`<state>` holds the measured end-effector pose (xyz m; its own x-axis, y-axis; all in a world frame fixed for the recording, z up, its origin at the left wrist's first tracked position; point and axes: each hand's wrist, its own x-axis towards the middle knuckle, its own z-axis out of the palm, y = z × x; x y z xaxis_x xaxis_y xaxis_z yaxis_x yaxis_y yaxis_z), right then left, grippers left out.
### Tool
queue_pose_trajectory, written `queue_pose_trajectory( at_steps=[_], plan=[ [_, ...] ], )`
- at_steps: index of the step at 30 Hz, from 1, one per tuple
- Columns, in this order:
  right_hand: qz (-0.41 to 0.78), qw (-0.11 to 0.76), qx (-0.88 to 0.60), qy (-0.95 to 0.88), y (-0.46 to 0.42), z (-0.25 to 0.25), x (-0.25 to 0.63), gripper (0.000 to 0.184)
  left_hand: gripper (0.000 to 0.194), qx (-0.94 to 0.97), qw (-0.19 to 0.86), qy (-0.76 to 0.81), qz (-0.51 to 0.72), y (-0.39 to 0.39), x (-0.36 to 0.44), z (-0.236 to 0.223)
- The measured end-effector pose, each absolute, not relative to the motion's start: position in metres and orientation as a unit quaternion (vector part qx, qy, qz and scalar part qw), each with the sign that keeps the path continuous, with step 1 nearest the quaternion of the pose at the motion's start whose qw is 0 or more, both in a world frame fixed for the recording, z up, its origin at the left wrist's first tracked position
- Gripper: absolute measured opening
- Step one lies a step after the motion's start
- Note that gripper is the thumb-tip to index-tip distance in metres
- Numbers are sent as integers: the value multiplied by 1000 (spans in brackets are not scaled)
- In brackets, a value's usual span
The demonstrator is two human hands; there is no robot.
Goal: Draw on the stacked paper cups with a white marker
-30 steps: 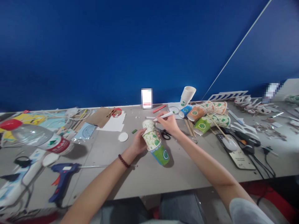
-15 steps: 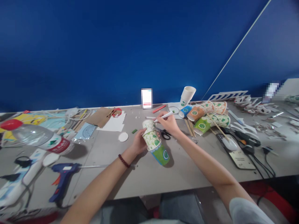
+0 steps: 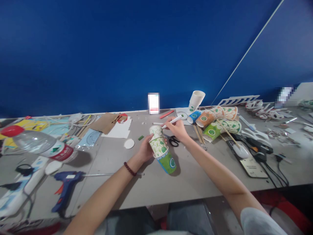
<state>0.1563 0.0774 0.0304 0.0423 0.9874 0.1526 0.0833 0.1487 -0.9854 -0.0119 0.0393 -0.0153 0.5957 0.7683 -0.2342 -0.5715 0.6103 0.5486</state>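
Note:
My left hand (image 3: 146,148) is wrapped round a tilted stack of joined paper cups (image 3: 160,147), patterned white and green above and plain green with a blue edge at the lower end. Between the fingers of my right hand (image 3: 177,129) is a white pen (image 3: 174,120), its tip at the upper cup; whether it touches cannot be made out. Black-handled scissors (image 3: 174,141) lie just right of the cups, partly behind them. A white paper disc (image 3: 129,143) and a small green piece (image 3: 141,138) rest left of my left hand.
A blue glue gun (image 3: 67,186), power strip (image 3: 22,186) and lying plastic bottle (image 3: 46,147) are at left. Right of my hands are nested white cups (image 3: 196,99), coloured cup stacks (image 3: 211,131), wooden sticks (image 3: 199,133) and a black glue gun (image 3: 259,147). A lit phone (image 3: 154,103) stands against the blue wall.
The lower end of the cup stack has shifted slightly left. The pen and my right hand have moved slightly; both hands keep their hold.

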Motion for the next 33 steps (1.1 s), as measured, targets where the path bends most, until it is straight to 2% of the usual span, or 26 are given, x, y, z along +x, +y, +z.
queue_pose_trajectory(
  at_steps=[4,13,26,33],
  plan=[
    [480,551,-472,-493,77,34,155,10,41,219,864,258,374,42,-14,-20],
    [483,562,-440,-507,74,40,153,19,53,193,878,225,376,41,-15,-17],
    [420,552,-439,-571,73,39,152,18,38,168,866,277,381,38,-16,-10],
    [378,517,-463,-613,69,40,153,16,35,169,853,304,390,39,-13,-12]
  ],
)
